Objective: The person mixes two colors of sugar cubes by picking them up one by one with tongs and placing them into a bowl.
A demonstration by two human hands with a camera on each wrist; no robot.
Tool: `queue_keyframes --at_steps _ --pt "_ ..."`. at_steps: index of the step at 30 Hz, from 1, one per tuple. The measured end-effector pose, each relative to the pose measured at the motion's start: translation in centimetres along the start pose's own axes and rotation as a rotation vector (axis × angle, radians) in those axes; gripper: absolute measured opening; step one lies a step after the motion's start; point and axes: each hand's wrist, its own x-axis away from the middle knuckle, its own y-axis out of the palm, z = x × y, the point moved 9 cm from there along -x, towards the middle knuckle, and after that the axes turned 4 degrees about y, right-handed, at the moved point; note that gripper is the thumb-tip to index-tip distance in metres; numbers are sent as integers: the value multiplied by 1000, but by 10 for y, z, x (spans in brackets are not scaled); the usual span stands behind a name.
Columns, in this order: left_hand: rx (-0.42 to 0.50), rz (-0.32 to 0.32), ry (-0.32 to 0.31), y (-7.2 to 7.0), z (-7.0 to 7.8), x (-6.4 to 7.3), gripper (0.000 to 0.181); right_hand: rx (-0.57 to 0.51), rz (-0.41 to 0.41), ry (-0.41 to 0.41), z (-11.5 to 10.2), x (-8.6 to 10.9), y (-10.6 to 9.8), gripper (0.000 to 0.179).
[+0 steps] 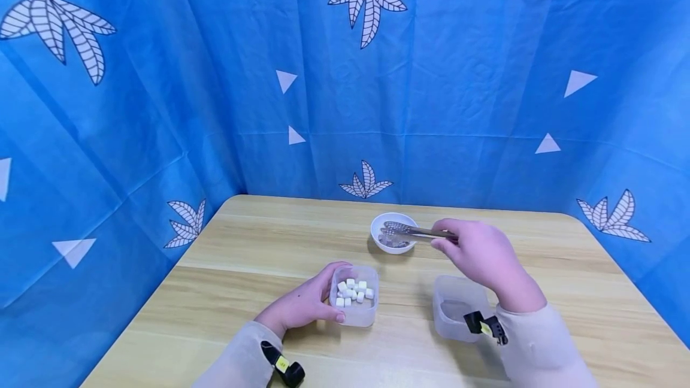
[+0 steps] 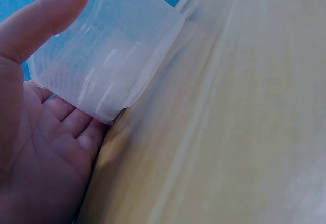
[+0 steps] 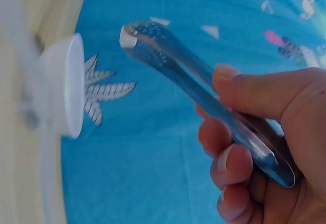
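Observation:
My right hand grips a pair of metal tongs with perforated ends, held over a small white bowl. In the right wrist view, the tips of the tongs pinch a white cube, apart from the bowl's rim. Greyish shapes show in the bowl below the tongs; I cannot tell what they are. With thumb and fingers around its left side, my left hand holds a clear plastic container on the table. Several white cubes lie inside it.
Another translucent plastic container stands on the wooden table under my right forearm, partly hidden by the wrist camera. A blue curtain with leaf and triangle prints hangs behind and to the left of the table.

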Motion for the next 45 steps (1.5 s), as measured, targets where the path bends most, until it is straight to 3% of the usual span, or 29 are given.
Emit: queue_keyframes --at_steps 5,13,32,37,45 --pt "3 -3 -1 -1 0 -1 97 39 -25 59 20 -5 8 13" --pt "11 -1 -11 -4 -3 -3 95 49 -45 78 30 -8 16 14" --pt "8 -19 23 -4 -1 -2 96 44 -103 129 32 -10 24 16" --pt "12 -20 41 -3 0 -3 94 26 -95 107 28 -9 22 15" --pt "0 -9 -3 -3 -2 -1 94 1 -86 64 19 -7 19 19"
